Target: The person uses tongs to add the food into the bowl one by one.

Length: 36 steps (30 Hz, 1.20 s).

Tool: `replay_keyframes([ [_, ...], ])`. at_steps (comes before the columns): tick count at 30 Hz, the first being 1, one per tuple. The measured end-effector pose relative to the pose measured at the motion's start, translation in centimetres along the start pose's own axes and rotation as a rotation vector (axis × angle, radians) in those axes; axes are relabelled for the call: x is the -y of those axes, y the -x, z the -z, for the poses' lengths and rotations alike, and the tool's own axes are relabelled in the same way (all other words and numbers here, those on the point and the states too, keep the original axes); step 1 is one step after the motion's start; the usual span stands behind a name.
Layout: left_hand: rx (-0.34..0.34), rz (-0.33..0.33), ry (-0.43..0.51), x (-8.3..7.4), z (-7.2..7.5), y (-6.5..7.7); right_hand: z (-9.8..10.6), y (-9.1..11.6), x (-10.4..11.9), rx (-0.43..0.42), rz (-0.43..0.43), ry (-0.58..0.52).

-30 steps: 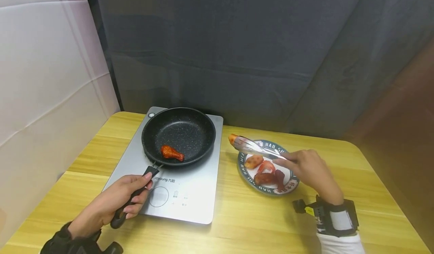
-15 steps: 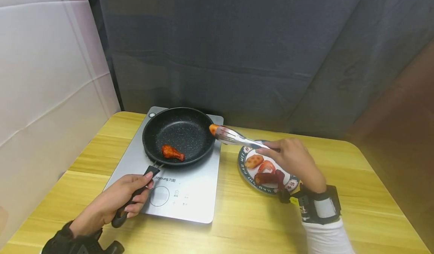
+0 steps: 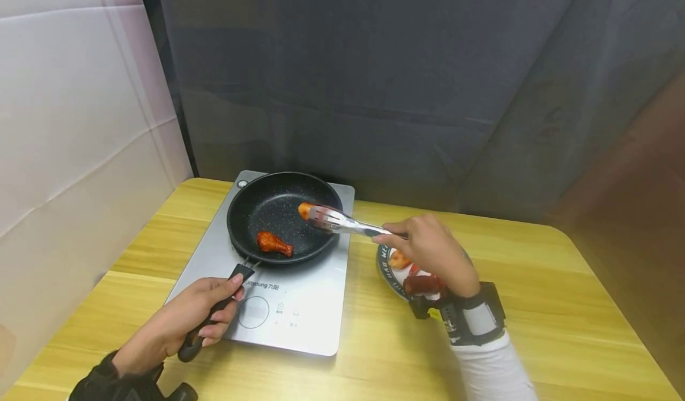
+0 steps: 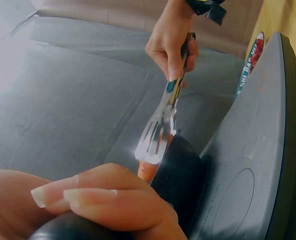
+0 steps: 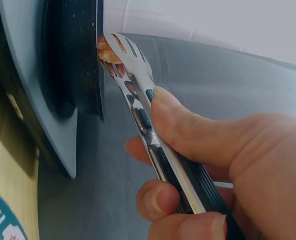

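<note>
My left hand (image 3: 200, 312) grips the black handle of a frying pan (image 3: 267, 204), which sits on a silver induction cooker (image 3: 316, 306). In the pan lies a reddish-brown chicken drumstick (image 3: 274, 243). My right hand (image 3: 430, 249) squeezes slotted metal tongs (image 3: 342, 222) whose tips reach over the pan's right side. Between the tips is an orange-brown piece of food (image 3: 305, 210), mostly covered by the slotted blades; the right wrist view shows this food piece (image 5: 109, 54) right at the pan's rim.
Right of the cooker stands a patterned plate (image 3: 386, 273), partly hidden under my right arm. On it are a yellowish-brown piece (image 3: 398, 260) and a dark reddish-brown piece (image 3: 423, 285). A dark curtain (image 3: 342, 80) hangs behind the wooden table (image 3: 535, 282).
My right hand has carried the tongs and the food piece leftward, from above the plate to over the pan. My left hand keeps its grip on the handle, and the drumstick lies where it was.
</note>
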<state>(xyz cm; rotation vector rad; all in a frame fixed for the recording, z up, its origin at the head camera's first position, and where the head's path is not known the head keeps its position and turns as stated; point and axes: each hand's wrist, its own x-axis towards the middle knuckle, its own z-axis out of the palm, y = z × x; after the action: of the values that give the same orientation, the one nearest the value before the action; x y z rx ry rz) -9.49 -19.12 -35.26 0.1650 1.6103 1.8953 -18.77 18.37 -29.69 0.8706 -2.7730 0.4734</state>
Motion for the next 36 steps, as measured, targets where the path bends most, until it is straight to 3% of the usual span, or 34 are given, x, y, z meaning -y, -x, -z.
replay_keyframes([
  [4, 0.002, 0.003, 0.001, 0.1, 0.1, -0.1, -0.4, -1.0, 0.8, -0.008, 0.034, -0.008],
  [17, -0.013, 0.01, -0.003, 0.0, 0.0, -0.1, -1.2, -3.7, 4.0, 0.061, 0.025, -0.03],
  [25, -0.017, 0.01, 0.001, 0.1, 0.0, -0.1, -2.3, -5.6, 5.3, 0.074, 0.102, 0.012],
  [36, -0.001, 0.001, -0.008, 0.0, 0.0, -0.1, -3.2, -7.5, 7.1, 0.147, 0.013, -0.013],
])
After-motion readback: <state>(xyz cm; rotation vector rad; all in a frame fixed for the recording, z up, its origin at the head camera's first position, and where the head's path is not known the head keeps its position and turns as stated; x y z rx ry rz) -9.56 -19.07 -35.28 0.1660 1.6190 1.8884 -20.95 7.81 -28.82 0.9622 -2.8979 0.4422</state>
